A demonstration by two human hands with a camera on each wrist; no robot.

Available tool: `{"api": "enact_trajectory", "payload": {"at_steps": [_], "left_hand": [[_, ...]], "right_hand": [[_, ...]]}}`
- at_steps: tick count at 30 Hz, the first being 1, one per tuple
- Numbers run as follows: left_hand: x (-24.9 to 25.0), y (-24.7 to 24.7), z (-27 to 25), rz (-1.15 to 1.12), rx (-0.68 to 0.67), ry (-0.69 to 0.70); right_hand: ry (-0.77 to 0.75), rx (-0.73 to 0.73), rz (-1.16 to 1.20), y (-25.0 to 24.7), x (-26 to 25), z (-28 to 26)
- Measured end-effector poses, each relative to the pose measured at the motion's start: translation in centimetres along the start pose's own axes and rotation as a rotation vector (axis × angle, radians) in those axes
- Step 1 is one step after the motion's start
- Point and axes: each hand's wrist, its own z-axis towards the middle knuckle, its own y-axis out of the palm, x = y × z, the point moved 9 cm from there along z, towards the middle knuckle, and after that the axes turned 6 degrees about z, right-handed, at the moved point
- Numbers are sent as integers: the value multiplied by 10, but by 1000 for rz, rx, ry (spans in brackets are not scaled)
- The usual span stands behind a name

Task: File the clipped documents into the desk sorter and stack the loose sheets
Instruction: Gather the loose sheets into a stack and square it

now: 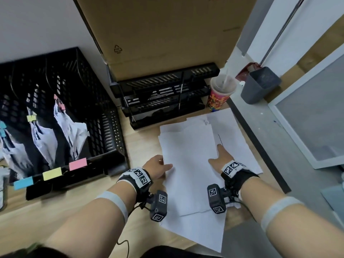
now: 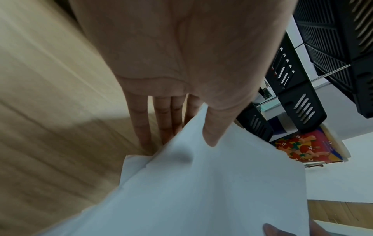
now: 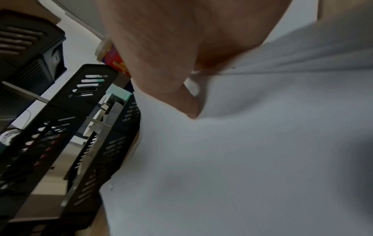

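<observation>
Several loose white sheets (image 1: 188, 164) lie fanned on the wooden desk in front of me. My left hand (image 1: 163, 164) pinches the left edge of the top sheets (image 2: 212, 191), thumb on top and straight fingers (image 2: 161, 124) underneath. My right hand (image 1: 218, 155) holds their right edge (image 3: 242, 159), its thumb (image 3: 181, 99) pressing on the paper while most fingers are hidden under it. At the left stands the black mesh desk sorter (image 1: 104, 116), holding three clipped documents with a blue clip (image 1: 2, 127), a yellow clip (image 1: 31, 118) and a pink clip (image 1: 60, 105).
Stacked black letter trays (image 1: 163, 95) stand behind the sheets, with a patterned cup and straw (image 1: 220, 94) to their right. A big cardboard box (image 1: 167, 34) leans above. The desk edge (image 1: 260, 155) runs close on the right; a grey bin (image 1: 260, 84) stands on the floor.
</observation>
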Motion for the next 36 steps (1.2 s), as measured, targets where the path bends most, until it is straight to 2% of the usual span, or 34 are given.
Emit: {"api": "enact_trajectory", "payload": {"at_steps": [3, 5, 7, 10, 16, 20, 23, 26, 30, 36], "left_hand": [[2, -5, -1, 1, 51, -29], [5, -11, -1, 31, 116, -41], [8, -21, 1, 56, 201, -56], [9, -30, 1, 25, 304, -110], [29, -9, 7, -13, 214, -43], [50, 20, 8, 125, 120, 60], [61, 43, 8, 191, 37, 102], [62, 52, 12, 209, 29, 91], [61, 56, 15, 278, 37, 52], [60, 72, 13, 479, -69, 34]], "right_hand": [[-74, 18, 160, -5, -8, -8], [-123, -35, 205, -12, -18, -15], [-164, -80, 178, -26, -26, -17], [-143, -35, 122, -59, -20, -12], [24, 120, -35, -96, 40, 36], [110, 188, -178, -107, 59, 50], [117, 170, -172, -102, 66, 56], [122, 200, -241, -99, 70, 50], [67, 247, -262, -94, 77, 40], [-33, 251, -237, -71, 82, 20]]}}
